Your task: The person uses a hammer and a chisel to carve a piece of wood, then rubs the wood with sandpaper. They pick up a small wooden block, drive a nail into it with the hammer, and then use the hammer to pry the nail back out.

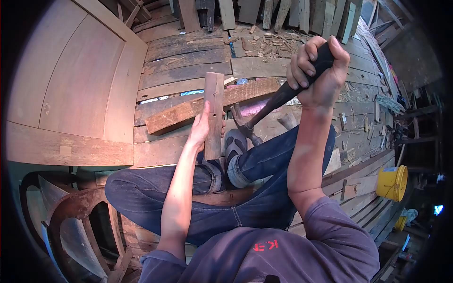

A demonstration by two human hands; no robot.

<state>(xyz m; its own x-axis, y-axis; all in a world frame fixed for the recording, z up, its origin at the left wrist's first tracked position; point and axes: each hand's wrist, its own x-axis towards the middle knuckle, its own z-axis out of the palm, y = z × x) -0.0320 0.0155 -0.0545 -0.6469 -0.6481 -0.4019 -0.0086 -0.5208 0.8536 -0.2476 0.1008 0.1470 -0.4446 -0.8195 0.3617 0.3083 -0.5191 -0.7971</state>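
A claw hammer (276, 100) is raised in my right hand (321, 70), whose fingers wrap round its dark grip. The hammer's metal head (247, 128) hangs low, above my shoe. My left hand (202, 125) grips a short wooden block (214, 96) that has small dark holes in its face. The thumb lies along the near side, and fingertips show at the far edge. Behind the block, a longer rough timber beam (179, 114) lies aslant on the floor. The hammer head and the block are apart.
A large wooden panel door (78, 80) stands at the left, with a curved wooden chair frame (71, 207) below it. Wood chips (269, 47) litter the plank floor. Upright boards (226, 14) line the back. At the right is a yellow bucket (391, 183).
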